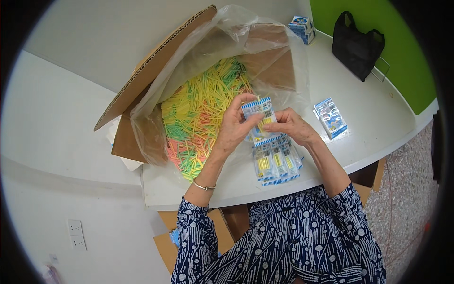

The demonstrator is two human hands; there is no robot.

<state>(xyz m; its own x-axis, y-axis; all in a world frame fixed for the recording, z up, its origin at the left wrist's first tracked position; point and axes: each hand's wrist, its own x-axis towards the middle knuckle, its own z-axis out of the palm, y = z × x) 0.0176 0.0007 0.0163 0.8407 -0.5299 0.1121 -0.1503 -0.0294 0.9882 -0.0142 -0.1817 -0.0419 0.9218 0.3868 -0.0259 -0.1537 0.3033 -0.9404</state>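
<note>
Between my two hands is a small clear plastic packet [261,133] with blue-striped ends, yellow sticks showing inside. My left hand [236,124] grips its left side, thumb across the front. On the right side my right hand [289,126] pinches it with thumb and fingers. Just below, several filled packets [276,163] with yellow sticks lie overlapping on the white table. Beside my left hand, an open cardboard box [267,49] lined with a clear plastic bag [189,57] holds a heap of thin yellow, green and pink sticks [203,102].
To the right lies a stack of blue-and-white packets [330,118] on the white table [364,128]. Small blue-and-white boxes [302,29] stand at the back. A black plastic bag [358,47] hangs by the green panel [402,52]. Under the table edge are open cardboard boxes [165,255].
</note>
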